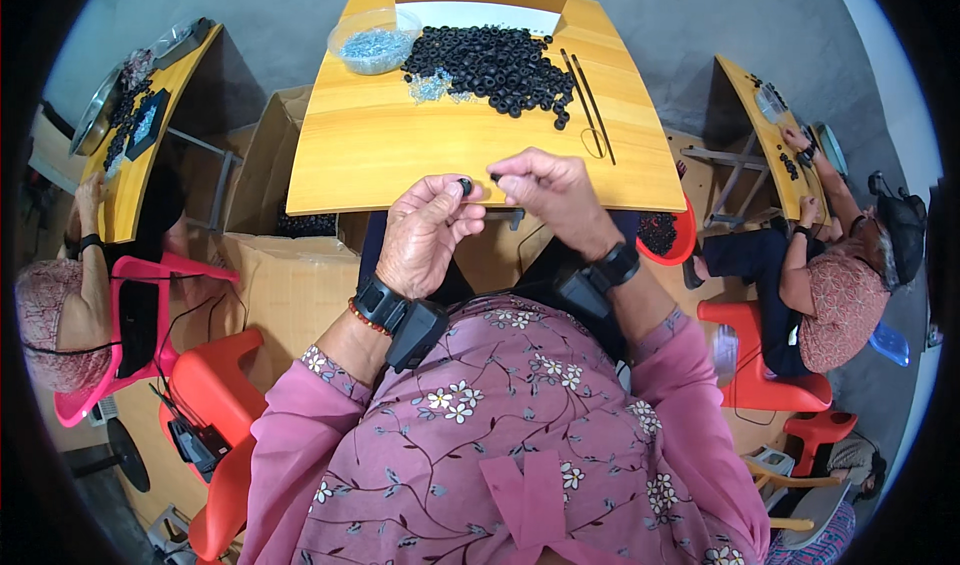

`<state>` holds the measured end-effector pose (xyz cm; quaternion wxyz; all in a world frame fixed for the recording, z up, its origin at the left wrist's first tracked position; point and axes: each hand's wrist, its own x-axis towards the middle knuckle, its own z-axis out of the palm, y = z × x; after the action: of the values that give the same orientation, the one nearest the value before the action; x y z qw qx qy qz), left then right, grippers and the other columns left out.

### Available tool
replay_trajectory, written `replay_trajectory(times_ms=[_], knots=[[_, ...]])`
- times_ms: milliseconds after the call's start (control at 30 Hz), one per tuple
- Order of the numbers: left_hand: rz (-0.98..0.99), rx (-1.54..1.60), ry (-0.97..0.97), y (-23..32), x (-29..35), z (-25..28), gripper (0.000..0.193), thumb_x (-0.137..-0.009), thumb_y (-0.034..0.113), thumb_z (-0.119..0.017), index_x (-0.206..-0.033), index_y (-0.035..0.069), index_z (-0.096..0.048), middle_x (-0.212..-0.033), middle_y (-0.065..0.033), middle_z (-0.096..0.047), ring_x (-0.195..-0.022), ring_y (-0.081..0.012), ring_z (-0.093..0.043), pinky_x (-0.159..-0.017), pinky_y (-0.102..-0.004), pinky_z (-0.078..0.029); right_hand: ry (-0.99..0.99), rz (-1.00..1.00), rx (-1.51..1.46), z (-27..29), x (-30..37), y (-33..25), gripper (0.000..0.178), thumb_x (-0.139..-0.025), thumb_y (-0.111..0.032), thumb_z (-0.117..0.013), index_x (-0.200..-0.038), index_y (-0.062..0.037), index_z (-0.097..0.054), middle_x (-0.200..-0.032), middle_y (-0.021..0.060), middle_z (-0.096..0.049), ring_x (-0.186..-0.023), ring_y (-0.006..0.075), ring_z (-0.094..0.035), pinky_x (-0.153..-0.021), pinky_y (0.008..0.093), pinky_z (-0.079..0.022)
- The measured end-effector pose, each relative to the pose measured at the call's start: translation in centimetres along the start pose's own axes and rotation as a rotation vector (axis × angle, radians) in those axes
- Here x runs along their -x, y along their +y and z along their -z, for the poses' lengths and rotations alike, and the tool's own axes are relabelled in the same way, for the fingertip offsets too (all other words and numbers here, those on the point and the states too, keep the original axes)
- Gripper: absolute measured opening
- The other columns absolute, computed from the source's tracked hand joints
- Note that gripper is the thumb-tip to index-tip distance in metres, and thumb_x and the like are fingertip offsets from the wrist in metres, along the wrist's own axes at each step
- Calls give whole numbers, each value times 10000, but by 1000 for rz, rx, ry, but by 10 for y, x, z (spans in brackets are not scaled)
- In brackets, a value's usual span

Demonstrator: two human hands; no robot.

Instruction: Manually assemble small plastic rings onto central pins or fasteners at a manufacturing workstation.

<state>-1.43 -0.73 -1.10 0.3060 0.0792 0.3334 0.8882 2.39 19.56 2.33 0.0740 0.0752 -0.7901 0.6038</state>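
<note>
Above the near edge of the yellow wooden table, my left hand pinches a small black ring-shaped piece between thumb and fingertips. Just to its right, my right hand has its thumb and forefinger closed on a tiny dark piece, too small to name. The hands are close together but apart. Beyond them lies a heap of black ring-shaped pieces. Small clear bits are scattered at its left edge, beside a clear plastic tub holding more silvery clear bits.
Two thin black sticks lie right of the heap. An open carton with black pieces stands at the back. A red basin sits right, a cardboard box left. Co-workers sit at side tables, left and right.
</note>
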Motion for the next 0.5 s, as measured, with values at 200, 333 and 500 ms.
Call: replay_trajectory(times_ms=[200, 333, 500], knots=[[-12, 32, -4, -5, -2, 5, 155, -989, 136, -566, -1046, 4, -626, -1020, -120, -680, -912, -202, -681, -842, -338, -581, -33, -16, -22, -14, 9, 8, 192, -960, -67, -598, -1106, 17, -691, -910, 13, -614, -781, 61, -586, -711, 206, -496], [40, 36, 5, -7, -2, 5, 154, -986, 133, -570, -1033, -1, -629, -1010, -127, -681, -916, -210, -677, -854, -351, -578, -32, -88, -102, -17, 11, 7, 209, -970, -75, -587, -1137, 17, -672, -896, 5, -610, -757, 48, -567, -653, 189, -464], [51, 85, -4, -8, 0, 3, 135, -982, 89, -562, -1041, -16, -625, -982, -159, -690, -891, -243, -693, -831, -363, -588, -6, -151, -150, -19, 13, 6, 193, -960, -78, -588, -1086, 37, -678, -882, 34, -632, -720, 70, -602, -640, 209, -492]])
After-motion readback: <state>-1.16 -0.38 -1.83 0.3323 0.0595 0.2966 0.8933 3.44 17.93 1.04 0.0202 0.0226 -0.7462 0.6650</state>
